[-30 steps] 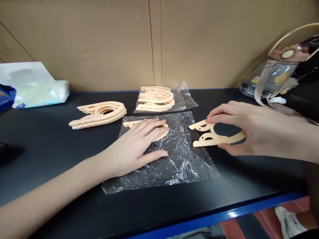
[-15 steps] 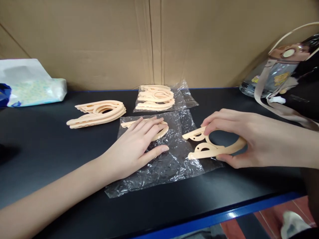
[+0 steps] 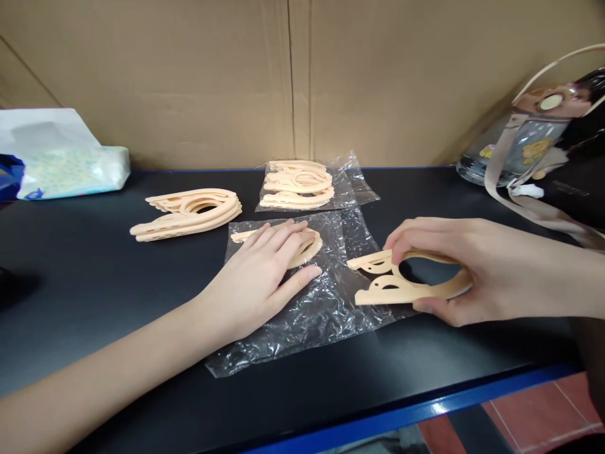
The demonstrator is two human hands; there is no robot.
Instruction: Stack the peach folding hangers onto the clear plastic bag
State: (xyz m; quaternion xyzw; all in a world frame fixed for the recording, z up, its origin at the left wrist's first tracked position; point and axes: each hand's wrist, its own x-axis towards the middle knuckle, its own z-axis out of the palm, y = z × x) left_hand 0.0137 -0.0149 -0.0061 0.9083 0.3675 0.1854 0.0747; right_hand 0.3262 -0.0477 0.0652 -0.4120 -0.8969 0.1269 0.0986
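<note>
The right hand (image 3: 454, 271) grips 1 peach folding hanger (image 3: 406, 280) between thumb and fingers, its ends at the open right edge of the clear plastic bag (image 3: 321, 309). The left hand (image 3: 258, 280) lies flat and open on that bag, pressing another hanger (image 3: 309, 247) inside it. Behind on the black table (image 3: 94, 284) lie a loose hanger stack (image 3: 189, 213) and a filled bag (image 3: 302, 184).
</note>
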